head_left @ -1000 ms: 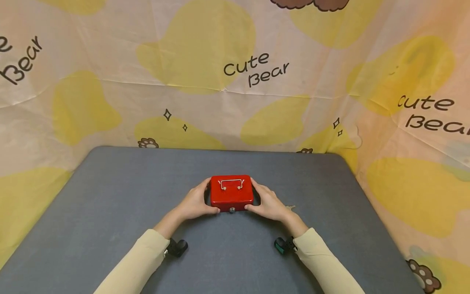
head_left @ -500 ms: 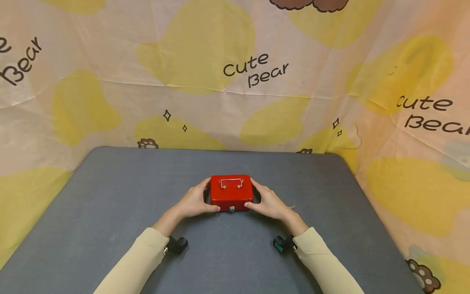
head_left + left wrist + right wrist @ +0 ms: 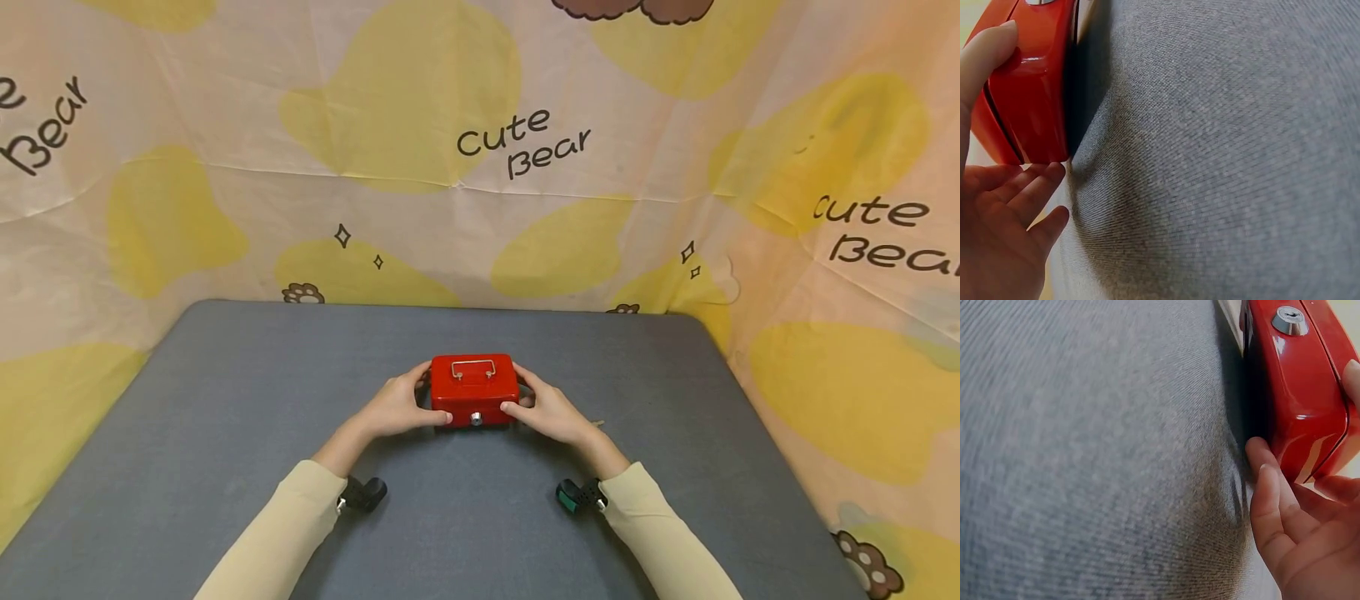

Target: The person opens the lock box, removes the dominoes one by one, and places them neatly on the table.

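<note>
A small red cash box (image 3: 474,390) with a folded wire handle (image 3: 473,367) on its closed lid is held between both hands. My left hand (image 3: 396,407) grips its left end, thumb on the front face and fingers against the side. The right hand (image 3: 553,413) grips the other end likewise, its thumb near the front corner. The round lock (image 3: 1290,320) shows an open keyslot with no key in it. In both wrist views, a dark shadowed gap shows between the box's underside and the table, so its front is raised; whether the back edge touches is hidden.
A small key (image 3: 597,423) lies on the grey table (image 3: 480,533), just right of the right wrist and partly hidden. A patterned cloth (image 3: 420,100) hangs behind and at the sides. Each wrist carries a black camera (image 3: 366,495).
The cash box has risen slightly, its front face and lock now higher in the head view. Both hands have moved up with it, keeping their hold.
</note>
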The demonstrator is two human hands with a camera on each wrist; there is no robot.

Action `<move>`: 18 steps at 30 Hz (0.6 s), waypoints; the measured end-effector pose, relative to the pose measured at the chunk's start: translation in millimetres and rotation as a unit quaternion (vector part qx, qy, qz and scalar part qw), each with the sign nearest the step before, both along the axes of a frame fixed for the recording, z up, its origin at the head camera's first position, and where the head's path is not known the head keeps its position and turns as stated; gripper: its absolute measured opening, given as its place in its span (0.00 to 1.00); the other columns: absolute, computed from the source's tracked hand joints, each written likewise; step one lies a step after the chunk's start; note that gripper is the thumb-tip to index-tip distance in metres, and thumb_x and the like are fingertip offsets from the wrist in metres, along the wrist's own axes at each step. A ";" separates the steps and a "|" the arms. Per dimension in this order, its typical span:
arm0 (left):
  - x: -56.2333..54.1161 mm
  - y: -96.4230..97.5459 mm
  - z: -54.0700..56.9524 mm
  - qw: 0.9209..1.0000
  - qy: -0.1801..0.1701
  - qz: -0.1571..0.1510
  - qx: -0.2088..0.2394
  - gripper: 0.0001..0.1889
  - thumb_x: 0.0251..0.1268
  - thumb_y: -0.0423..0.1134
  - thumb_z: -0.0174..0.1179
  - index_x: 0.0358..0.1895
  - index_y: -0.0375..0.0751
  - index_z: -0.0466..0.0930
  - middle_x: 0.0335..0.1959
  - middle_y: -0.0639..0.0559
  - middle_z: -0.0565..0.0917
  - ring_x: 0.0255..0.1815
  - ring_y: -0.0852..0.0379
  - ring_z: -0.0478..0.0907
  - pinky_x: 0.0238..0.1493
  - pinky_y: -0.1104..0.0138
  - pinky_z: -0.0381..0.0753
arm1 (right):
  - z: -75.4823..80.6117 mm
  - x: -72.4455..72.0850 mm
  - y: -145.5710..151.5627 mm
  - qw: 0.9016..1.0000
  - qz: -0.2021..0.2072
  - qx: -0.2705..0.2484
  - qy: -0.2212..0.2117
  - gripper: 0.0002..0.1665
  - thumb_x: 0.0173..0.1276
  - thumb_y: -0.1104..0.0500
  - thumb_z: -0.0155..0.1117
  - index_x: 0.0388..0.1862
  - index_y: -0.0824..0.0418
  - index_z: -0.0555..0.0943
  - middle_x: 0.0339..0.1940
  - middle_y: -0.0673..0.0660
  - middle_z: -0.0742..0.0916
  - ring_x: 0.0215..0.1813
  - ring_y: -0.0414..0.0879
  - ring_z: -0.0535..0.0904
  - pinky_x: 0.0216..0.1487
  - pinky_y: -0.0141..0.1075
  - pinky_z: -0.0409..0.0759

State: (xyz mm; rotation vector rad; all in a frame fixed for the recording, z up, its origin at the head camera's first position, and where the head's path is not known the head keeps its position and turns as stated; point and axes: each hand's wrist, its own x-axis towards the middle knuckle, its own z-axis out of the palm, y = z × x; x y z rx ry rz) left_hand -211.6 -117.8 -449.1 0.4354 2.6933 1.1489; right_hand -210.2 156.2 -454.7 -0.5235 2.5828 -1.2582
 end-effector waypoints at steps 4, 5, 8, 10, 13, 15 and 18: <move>0.2 0.4 1.2 1.000 -0.009 0.003 0.010 0.53 0.42 0.57 0.69 0.69 0.34 0.54 0.61 0.40 0.72 0.60 0.48 0.72 0.60 0.53 0.69 | 0.6 -1.1 -0.4 1.000 -0.014 -0.010 -0.017 0.45 0.61 0.50 0.64 0.73 0.55 0.54 0.62 0.59 0.75 0.39 0.40 0.81 0.34 0.32 0.77; 0.2 0.3 1.0 1.000 -0.010 0.004 0.011 0.53 0.42 0.57 0.69 0.70 0.35 0.53 0.62 0.40 0.71 0.60 0.48 0.72 0.60 0.53 0.69 | 0.9 -1.1 -0.4 1.000 -0.016 -0.011 -0.019 0.45 0.62 0.51 0.64 0.73 0.55 0.54 0.62 0.59 0.75 0.39 0.41 0.81 0.33 0.32 0.77; 0.3 -0.5 0.0 1.000 -0.012 0.004 0.010 0.53 0.42 0.57 0.69 0.70 0.36 0.53 0.63 0.41 0.70 0.61 0.48 0.71 0.60 0.52 0.68 | 3.6 -0.1 -1.3 0.999 -0.014 -0.017 -0.025 0.44 0.62 0.52 0.63 0.73 0.57 0.53 0.64 0.61 0.73 0.39 0.43 0.81 0.32 0.32 0.77; 0.7 -0.8 -0.1 1.000 -0.014 0.004 0.008 0.53 0.43 0.57 0.69 0.70 0.36 0.53 0.63 0.41 0.70 0.61 0.47 0.70 0.60 0.52 0.68 | 11.4 3.5 -3.4 0.999 -0.008 -0.023 -0.028 0.44 0.63 0.55 0.62 0.72 0.60 0.53 0.65 0.64 0.71 0.38 0.46 0.81 0.30 0.33 0.76; 1.9 -0.6 1.3 1.000 -0.017 0.007 0.010 0.53 0.43 0.57 0.68 0.71 0.38 0.51 0.65 0.42 0.68 0.62 0.47 0.69 0.61 0.51 0.67 | 27.2 10.4 -6.8 0.999 -0.002 -0.033 -0.040 0.43 0.64 0.57 0.61 0.72 0.64 0.52 0.65 0.68 0.70 0.35 0.53 0.81 0.28 0.34 0.76; 2.4 -0.1 2.0 1.000 -0.017 0.008 0.013 0.54 0.43 0.57 0.69 0.71 0.39 0.49 0.66 0.42 0.67 0.63 0.46 0.68 0.61 0.52 0.67 | 37.9 14.8 -8.4 0.998 0.000 -0.035 -0.047 0.42 0.64 0.58 0.61 0.71 0.66 0.52 0.65 0.69 0.70 0.34 0.57 0.80 0.28 0.34 0.75; 2.6 0.9 1.9 0.999 -0.017 0.009 0.027 0.55 0.43 0.56 0.69 0.72 0.40 0.47 0.68 0.42 0.64 0.65 0.45 0.66 0.62 0.51 0.65 | 44.3 16.8 -8.3 0.998 -0.002 -0.040 -0.048 0.40 0.65 0.58 0.60 0.71 0.67 0.54 0.64 0.69 0.71 0.35 0.59 0.79 0.29 0.34 0.76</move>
